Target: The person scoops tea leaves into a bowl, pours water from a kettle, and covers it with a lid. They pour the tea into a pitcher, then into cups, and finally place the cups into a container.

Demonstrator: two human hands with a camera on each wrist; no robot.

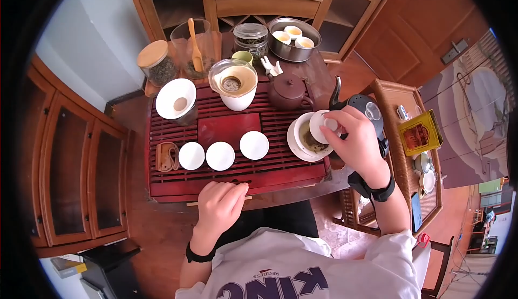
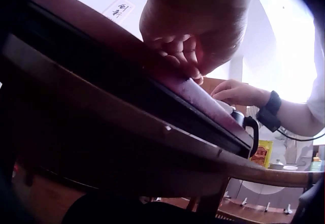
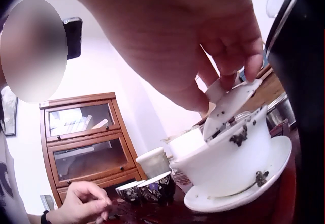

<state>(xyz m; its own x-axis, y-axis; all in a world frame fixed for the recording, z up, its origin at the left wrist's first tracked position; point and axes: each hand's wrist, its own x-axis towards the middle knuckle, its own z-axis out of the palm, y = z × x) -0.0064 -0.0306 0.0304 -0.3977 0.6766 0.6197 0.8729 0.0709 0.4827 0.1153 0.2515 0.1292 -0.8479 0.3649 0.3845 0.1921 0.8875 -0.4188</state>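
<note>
My right hand (image 1: 353, 137) pinches the knob of a white gaiwan lid (image 1: 319, 127). The lid is tilted at the mouth of the white gaiwan bowl (image 3: 223, 168), which stands on its saucer (image 3: 279, 165). Wet tea leaves (image 3: 238, 136) cling to the bowl's rim, and a few stick to the lid. At the front edge of the red slatted tea tray (image 1: 286, 180), my left hand (image 1: 221, 202) rests with fingers loosely bent and holds nothing. Beyond it, three teacups, white inside, sit on the tray; one is this cup (image 1: 220, 156).
A brown teapot (image 1: 288, 91), a strainer (image 1: 245, 77) over a pitcher, and another white strainer (image 1: 172, 94) stand behind the cups. Right of the gaiwan is a black kettle (image 1: 364, 107). Farther back are tea jars (image 1: 251, 40) and a steel bowl (image 1: 302, 55) holding three cups.
</note>
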